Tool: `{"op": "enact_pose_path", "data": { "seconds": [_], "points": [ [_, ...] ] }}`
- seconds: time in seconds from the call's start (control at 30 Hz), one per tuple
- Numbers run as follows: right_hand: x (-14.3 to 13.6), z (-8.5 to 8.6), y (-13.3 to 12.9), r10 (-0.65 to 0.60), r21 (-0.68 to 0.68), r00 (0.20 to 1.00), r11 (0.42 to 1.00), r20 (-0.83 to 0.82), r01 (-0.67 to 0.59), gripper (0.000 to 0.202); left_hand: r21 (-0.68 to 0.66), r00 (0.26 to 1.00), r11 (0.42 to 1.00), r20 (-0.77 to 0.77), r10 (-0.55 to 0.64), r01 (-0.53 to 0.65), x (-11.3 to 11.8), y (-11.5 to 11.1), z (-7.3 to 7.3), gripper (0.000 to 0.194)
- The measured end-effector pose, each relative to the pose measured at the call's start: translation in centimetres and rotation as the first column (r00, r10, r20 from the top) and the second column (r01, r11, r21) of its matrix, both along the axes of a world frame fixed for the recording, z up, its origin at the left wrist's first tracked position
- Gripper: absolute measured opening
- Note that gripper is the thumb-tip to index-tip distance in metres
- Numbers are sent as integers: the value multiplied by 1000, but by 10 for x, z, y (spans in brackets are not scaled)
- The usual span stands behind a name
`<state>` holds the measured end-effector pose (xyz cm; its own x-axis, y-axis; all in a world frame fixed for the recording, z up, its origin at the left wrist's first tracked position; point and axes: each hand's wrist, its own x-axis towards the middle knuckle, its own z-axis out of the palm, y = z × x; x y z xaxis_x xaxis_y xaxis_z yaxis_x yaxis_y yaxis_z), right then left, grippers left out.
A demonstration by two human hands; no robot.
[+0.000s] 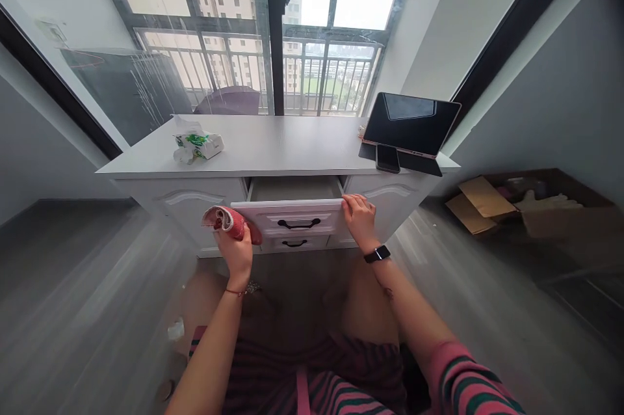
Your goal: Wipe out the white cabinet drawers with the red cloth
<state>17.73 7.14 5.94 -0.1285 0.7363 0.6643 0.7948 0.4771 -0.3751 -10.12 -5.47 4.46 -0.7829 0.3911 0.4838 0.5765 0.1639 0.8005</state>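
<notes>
While the left grip (237, 251) holds a rolled red cloth (234, 222) outside the upper drawer (292, 212), the right grip (359, 220) clasps that drawer's corner; pulling it out appears done (the lower drawer (316, 244) looks closed).

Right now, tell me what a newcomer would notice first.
Probably the red cloth clutched in the left hand, before the white cabinet. Next, the open top drawer, its right corner held by the right hand, and the dark-screened tablet on the cabinet's right end.

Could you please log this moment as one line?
left hand: holds red cloth | right hand: touching top drawer corner | top drawer: open | tissues, tablet: on cabinet
</notes>
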Motion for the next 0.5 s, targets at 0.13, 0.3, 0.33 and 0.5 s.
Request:
{"op": "enact_pose_path", "data": {
  "seconds": [0.13,0.3,0.33,0.5],
  "points": [
    [9,-2,5,32,-23,996,999,88,-30,36,-117,999,993,-51,-19,13,22,36,-2,36],
    [13,4,7,113,-101,989,990,98,-103,45,-202,940,951,-205,-274,233,88,53,-5,36],
    [15,7,8,129,-119,987,986,97,-117,47,-219,907,934,-257,-334,282,102,56,-5,34],
    [21,23,13,158,-218,981,967,110,-131,56,-384,726,833,-424,-542,398,159,75,-13,26]
  ]
}}
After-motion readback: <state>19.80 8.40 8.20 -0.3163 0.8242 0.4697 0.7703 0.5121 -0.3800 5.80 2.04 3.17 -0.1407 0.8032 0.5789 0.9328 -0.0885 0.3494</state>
